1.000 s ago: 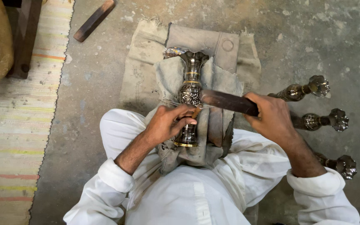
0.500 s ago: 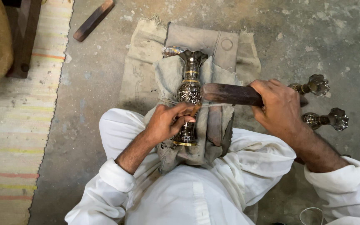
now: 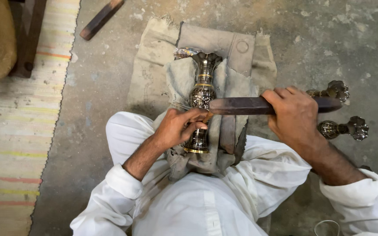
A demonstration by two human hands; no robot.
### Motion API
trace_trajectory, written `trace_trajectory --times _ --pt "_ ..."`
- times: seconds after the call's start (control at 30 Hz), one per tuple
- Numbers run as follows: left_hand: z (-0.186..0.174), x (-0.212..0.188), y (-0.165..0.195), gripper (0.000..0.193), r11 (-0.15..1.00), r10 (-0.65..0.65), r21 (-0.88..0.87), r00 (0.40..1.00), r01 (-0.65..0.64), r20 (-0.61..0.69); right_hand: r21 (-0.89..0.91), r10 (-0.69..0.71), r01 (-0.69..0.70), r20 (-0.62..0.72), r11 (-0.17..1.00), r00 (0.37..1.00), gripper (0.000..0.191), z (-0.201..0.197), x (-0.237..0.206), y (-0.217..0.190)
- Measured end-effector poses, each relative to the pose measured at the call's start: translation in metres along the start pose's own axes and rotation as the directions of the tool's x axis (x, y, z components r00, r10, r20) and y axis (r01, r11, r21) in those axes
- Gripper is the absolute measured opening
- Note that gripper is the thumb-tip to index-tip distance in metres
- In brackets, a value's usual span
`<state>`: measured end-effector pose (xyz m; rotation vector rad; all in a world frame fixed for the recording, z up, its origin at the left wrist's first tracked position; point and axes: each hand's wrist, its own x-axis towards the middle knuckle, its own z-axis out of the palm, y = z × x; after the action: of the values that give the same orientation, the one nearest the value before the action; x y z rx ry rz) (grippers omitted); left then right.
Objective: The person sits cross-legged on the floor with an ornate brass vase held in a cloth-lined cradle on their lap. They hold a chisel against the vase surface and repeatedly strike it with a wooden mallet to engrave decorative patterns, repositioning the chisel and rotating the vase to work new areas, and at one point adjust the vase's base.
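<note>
A dark engraved metal vase (image 3: 202,94) with gold bands lies lengthwise on grey cloth (image 3: 232,85) between my knees, its flared mouth pointing away. My left hand (image 3: 180,126) pinches a small chisel-like tool against the vase's lower body. My right hand (image 3: 295,114) grips a long dark wooden bar (image 3: 237,105), held level, its left end right by the tool and the vase.
Two similar metal vases (image 3: 344,128) lie on the concrete floor right of my right hand. A folded sack (image 3: 154,65) sits under the cloth. A wooden stick (image 3: 101,18) lies at the top left. A striped mat (image 3: 18,144) covers the left side.
My right hand and the wooden bar have shifted slightly up and back along the bar's line between strikes. My left hand stays on the vase with the tool.
</note>
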<state>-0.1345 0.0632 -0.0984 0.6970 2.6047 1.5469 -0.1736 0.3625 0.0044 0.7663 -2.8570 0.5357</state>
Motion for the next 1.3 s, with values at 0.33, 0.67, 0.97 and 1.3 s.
trace_trajectory --times 0.33,0.67,0.97,1.3 --pt "-0.012 0.002 -0.001 0.038 0.993 0.119 -0.013 0.993 -0.119 -0.016 0.094 0.156 -0.156 0.008 0.983 0.988 0.024 -0.001 0.003 -0.007" --pt "-0.022 0.001 -0.003 0.036 0.993 0.09 -0.085 0.996 -0.088 0.021 -0.239 -0.062 0.077 0.07 0.968 0.996 0.036 -0.006 0.003 -0.011" --pt "-0.03 0.001 0.01 0.039 0.995 -0.075 -0.072 0.997 0.073 -0.016 -0.296 0.072 -0.025 0.149 0.955 0.986 0.032 0.0 0.008 -0.01" --pt "-0.036 0.015 0.021 0.03 0.995 0.076 0.058 0.996 -0.079 0.052 0.216 0.344 -0.356 0.092 0.909 0.935 0.026 0.037 -0.009 -0.006"
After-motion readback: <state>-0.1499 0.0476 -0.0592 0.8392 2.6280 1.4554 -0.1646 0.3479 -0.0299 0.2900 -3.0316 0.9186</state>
